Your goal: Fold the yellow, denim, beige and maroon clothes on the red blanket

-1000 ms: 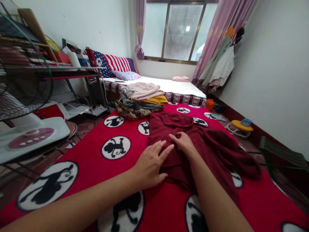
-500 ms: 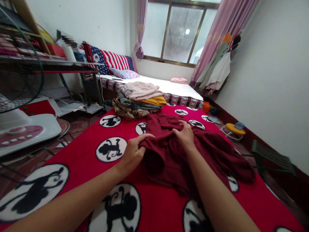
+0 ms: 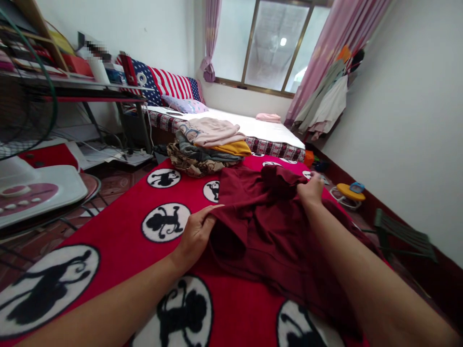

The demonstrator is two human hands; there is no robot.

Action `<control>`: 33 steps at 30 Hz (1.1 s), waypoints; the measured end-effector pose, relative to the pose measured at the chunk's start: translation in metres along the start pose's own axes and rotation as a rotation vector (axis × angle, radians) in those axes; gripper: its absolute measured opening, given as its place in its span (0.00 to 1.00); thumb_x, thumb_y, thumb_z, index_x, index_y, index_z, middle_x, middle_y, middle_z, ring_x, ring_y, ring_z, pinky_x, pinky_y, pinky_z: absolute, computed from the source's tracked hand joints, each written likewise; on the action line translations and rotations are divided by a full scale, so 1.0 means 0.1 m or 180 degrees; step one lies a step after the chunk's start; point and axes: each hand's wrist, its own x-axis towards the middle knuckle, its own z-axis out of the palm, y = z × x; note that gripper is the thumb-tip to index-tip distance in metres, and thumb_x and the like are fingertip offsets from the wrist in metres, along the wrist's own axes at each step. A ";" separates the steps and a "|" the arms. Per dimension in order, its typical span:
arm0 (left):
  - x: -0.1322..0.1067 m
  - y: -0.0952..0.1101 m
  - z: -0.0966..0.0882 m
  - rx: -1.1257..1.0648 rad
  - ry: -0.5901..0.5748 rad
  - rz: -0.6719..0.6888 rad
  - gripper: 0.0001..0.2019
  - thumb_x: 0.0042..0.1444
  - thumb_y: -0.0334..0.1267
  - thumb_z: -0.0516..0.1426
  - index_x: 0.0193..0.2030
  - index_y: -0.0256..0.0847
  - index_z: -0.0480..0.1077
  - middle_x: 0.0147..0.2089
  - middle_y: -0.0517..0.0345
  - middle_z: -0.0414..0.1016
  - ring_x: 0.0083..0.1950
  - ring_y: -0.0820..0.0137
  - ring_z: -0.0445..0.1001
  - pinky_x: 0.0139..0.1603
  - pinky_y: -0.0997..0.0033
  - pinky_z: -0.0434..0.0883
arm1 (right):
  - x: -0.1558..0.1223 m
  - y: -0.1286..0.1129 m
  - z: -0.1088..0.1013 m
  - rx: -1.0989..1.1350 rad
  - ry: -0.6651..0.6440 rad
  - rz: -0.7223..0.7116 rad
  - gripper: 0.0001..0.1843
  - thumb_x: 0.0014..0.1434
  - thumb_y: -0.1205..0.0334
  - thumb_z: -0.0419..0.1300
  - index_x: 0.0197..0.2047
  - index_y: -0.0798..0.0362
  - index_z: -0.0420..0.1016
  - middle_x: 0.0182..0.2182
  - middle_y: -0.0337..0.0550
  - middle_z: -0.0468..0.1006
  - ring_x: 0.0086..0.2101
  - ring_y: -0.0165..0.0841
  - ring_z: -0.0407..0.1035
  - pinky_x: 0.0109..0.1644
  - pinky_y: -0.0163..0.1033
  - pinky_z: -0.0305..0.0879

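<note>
A dark red garment [image 3: 264, 231] lies spread and wrinkled over a red blanket [image 3: 123, 221] with white circles and black figures. My left hand [image 3: 198, 236] pinches the garment's near left edge, where the cloth gapes into a dark opening. Farther off to the right, my right hand [image 3: 310, 189] grips another part of the same garment and pulls it up a little; its fingertips are partly hidden by the hand. The cloth stretches between both hands. What kind of garment it is, I cannot tell.
Beyond the garment sits a pile of clothes [image 3: 210, 144]. A bed with a white sheet [image 3: 249, 126] stands under the window. At the left are a fan [image 3: 25, 96] and a desk [image 3: 97, 91]. A yellow stool [image 3: 350, 192] and a dark green folding stool [image 3: 405, 233] stand at the right.
My right hand has moved right and away from the left hand, drawing the garment's cloth with it. My left hand keeps its grip and has shifted slightly left.
</note>
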 end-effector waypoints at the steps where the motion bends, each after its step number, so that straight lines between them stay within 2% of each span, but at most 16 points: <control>1: 0.01 0.01 0.01 -0.0090 0.0027 -0.0015 0.20 0.64 0.46 0.51 0.52 0.33 0.73 0.52 0.50 0.76 0.54 0.62 0.72 0.57 0.68 0.66 | -0.07 0.04 -0.08 0.0036 0.0236 -0.0047 0.31 0.51 0.73 0.53 0.60 0.64 0.62 0.56 0.63 0.65 0.53 0.45 0.65 0.54 0.44 0.63; 3: 0.02 0.04 0.03 -0.0207 0.0045 -0.0046 0.20 0.63 0.46 0.51 0.52 0.33 0.73 0.52 0.50 0.76 0.54 0.63 0.72 0.57 0.69 0.66 | -0.34 0.03 -0.21 0.0270 0.0215 -0.0448 0.24 0.52 0.69 0.57 0.54 0.61 0.67 0.52 0.58 0.68 0.50 0.43 0.67 0.53 0.43 0.64; 4: 0.02 0.05 0.03 -0.0230 0.0042 -0.0065 0.20 0.63 0.46 0.51 0.52 0.33 0.73 0.52 0.50 0.76 0.53 0.63 0.72 0.56 0.69 0.67 | -0.54 0.00 -0.27 0.0445 -0.0159 -0.0724 0.17 0.54 0.65 0.57 0.48 0.58 0.72 0.46 0.54 0.73 0.45 0.42 0.69 0.50 0.42 0.65; 6: 0.01 0.06 0.03 -0.0248 0.0026 -0.0113 0.20 0.63 0.46 0.51 0.51 0.33 0.73 0.50 0.50 0.76 0.50 0.63 0.73 0.53 0.70 0.68 | -0.99 -0.11 -0.36 0.0850 -0.1478 -0.1103 0.14 0.59 0.53 0.56 0.35 0.55 0.75 0.33 0.46 0.77 0.35 0.38 0.71 0.42 0.39 0.66; 7: 0.00 0.06 0.03 -0.0246 0.0010 -0.0142 0.20 0.63 0.46 0.51 0.51 0.33 0.73 0.49 0.51 0.77 0.49 0.64 0.74 0.51 0.70 0.68 | -1.20 -0.18 -0.39 0.0967 -0.2145 -0.1219 0.17 0.59 0.48 0.57 0.35 0.54 0.76 0.32 0.45 0.77 0.34 0.37 0.72 0.40 0.38 0.66; 8: 0.00 0.07 0.04 -0.0239 -0.0004 -0.0168 0.20 0.63 0.47 0.51 0.50 0.33 0.73 0.48 0.51 0.77 0.47 0.64 0.74 0.49 0.71 0.69 | -1.39 -0.24 -0.40 0.1004 -0.2416 -0.1357 0.19 0.56 0.46 0.59 0.38 0.54 0.77 0.34 0.45 0.78 0.34 0.37 0.72 0.39 0.37 0.66; 11: 0.02 0.10 0.05 -0.0178 -0.0041 -0.0172 0.20 0.63 0.47 0.50 0.49 0.33 0.73 0.46 0.51 0.77 0.44 0.65 0.73 0.44 0.72 0.69 | -1.72 -0.43 -0.38 0.0774 -0.2206 -0.1722 0.20 0.51 0.51 0.64 0.45 0.53 0.76 0.41 0.47 0.77 0.38 0.39 0.71 0.41 0.38 0.64; 13: 0.08 0.18 0.05 -0.0100 -0.0077 -0.0071 0.19 0.64 0.47 0.50 0.49 0.34 0.73 0.45 0.52 0.77 0.42 0.66 0.73 0.42 0.73 0.69 | -1.75 -0.55 -0.35 0.0903 -0.2056 -0.1642 0.10 0.54 0.60 0.59 0.38 0.54 0.77 0.37 0.47 0.78 0.37 0.37 0.71 0.40 0.37 0.63; 17: 0.22 0.47 -0.01 0.0134 -0.0295 0.0349 0.16 0.63 0.43 0.51 0.47 0.36 0.75 0.44 0.53 0.77 0.43 0.68 0.73 0.43 0.74 0.68 | -1.76 -0.78 -0.41 0.2443 -0.2569 -0.0968 0.10 0.57 0.63 0.52 0.31 0.54 0.74 0.30 0.42 0.77 0.31 0.33 0.72 0.35 0.34 0.64; 21: 0.27 0.73 -0.14 0.0541 -0.1509 0.0379 0.13 0.59 0.35 0.52 0.42 0.37 0.78 0.41 0.54 0.78 0.42 0.69 0.74 0.42 0.77 0.68 | -1.95 -0.79 -0.57 0.3047 -0.3608 -0.0338 0.12 0.55 0.59 0.53 0.34 0.57 0.74 0.27 0.41 0.77 0.26 0.30 0.72 0.28 0.31 0.63; 25: 0.27 0.76 -0.19 0.1202 -0.3262 -0.0056 0.08 0.52 0.34 0.57 0.32 0.36 0.78 0.25 0.61 0.74 0.25 0.75 0.67 0.24 0.80 0.59 | -1.82 -0.54 -0.61 0.2136 -0.4864 -0.0813 0.11 0.53 0.60 0.58 0.33 0.59 0.77 0.24 0.41 0.77 0.23 0.28 0.71 0.26 0.29 0.61; 26: 0.29 0.73 -0.18 0.1297 -0.3423 -0.0133 0.08 0.52 0.37 0.58 0.30 0.36 0.78 0.22 0.61 0.72 0.22 0.76 0.65 0.22 0.80 0.57 | -1.70 -0.48 -0.59 0.1881 -0.4782 -0.0903 0.12 0.54 0.59 0.58 0.32 0.59 0.77 0.24 0.41 0.76 0.22 0.29 0.70 0.25 0.30 0.61; 28: 0.32 0.65 -0.10 0.1313 -0.3323 -0.0340 0.13 0.55 0.41 0.57 0.26 0.36 0.77 0.20 0.60 0.72 0.20 0.76 0.64 0.20 0.79 0.56 | -1.39 -0.39 -0.51 0.1316 -0.3743 -0.1039 0.12 0.56 0.58 0.57 0.33 0.57 0.77 0.27 0.43 0.77 0.24 0.31 0.71 0.27 0.32 0.64; 30: 0.33 0.53 0.02 0.1323 -0.2802 -0.0448 0.18 0.59 0.43 0.53 0.24 0.36 0.75 0.20 0.58 0.73 0.20 0.74 0.67 0.20 0.79 0.58 | -1.06 -0.32 -0.38 0.0587 -0.2171 -0.1168 0.12 0.55 0.61 0.59 0.41 0.54 0.76 0.38 0.47 0.78 0.33 0.35 0.74 0.35 0.36 0.68; 31: 0.33 0.45 0.10 0.1423 -0.2424 -0.0370 0.18 0.60 0.42 0.52 0.24 0.37 0.75 0.21 0.56 0.74 0.21 0.73 0.69 0.22 0.78 0.60 | -0.92 -0.29 -0.29 0.0207 -0.1516 -0.1199 0.18 0.53 0.62 0.61 0.49 0.52 0.74 0.46 0.49 0.75 0.39 0.38 0.74 0.40 0.38 0.68; 33: 0.30 0.28 0.24 0.1764 -0.1591 -0.0017 0.15 0.59 0.41 0.53 0.28 0.38 0.77 0.26 0.54 0.78 0.26 0.70 0.73 0.28 0.76 0.64 | -0.68 -0.22 -0.11 -0.0426 -0.0817 -0.1150 0.36 0.51 0.60 0.64 0.63 0.50 0.61 0.60 0.55 0.62 0.48 0.44 0.70 0.45 0.42 0.67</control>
